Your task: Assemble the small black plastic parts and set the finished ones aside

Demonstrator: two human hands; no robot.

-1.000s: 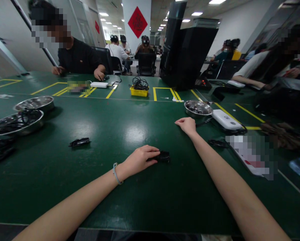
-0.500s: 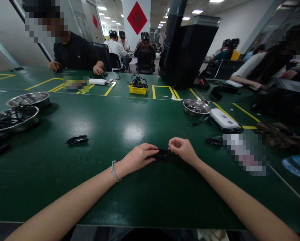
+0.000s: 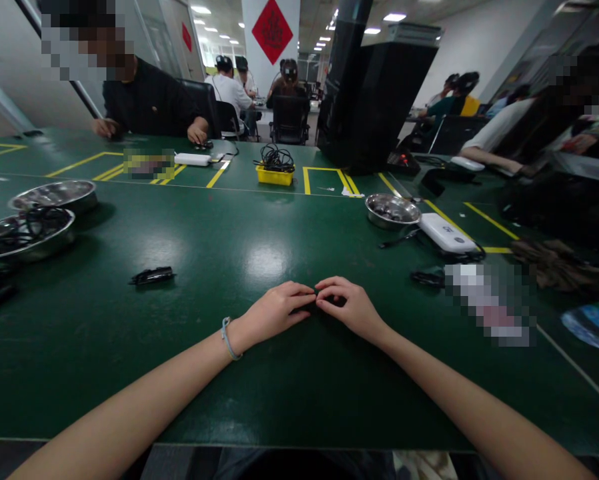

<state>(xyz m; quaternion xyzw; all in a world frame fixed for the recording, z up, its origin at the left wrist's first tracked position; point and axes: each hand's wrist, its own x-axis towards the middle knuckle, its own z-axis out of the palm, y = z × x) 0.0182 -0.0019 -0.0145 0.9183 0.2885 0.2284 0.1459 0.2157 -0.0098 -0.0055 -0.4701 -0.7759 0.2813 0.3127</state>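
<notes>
My left hand (image 3: 282, 308), with a pale blue band at its wrist, rests low over the green table, its fingers and thumb bent toward the right. My right hand (image 3: 349, 307) meets it fingertip to fingertip, its thumb and fingers curled in a pinch. Both are closed around the spot where a small black piece lay between them; it is now almost wholly hidden by my fingers. To the left lies a similar black piece (image 3: 153, 276), apart from my hands. Another small black item (image 3: 428, 278) lies to the right.
Steel bowls (image 3: 72, 230) with black cables stand at the left; a steel bowl (image 3: 393, 223) of small dark parts stands right of centre. Beside it lies a white power bank (image 3: 448, 233). A yellow tray (image 3: 275, 176) holds cables. A person in black sits across the table.
My right hand has moved left and down over the black piece, up to my left fingertips, covering what was visible. My left hand has barely moved.
</notes>
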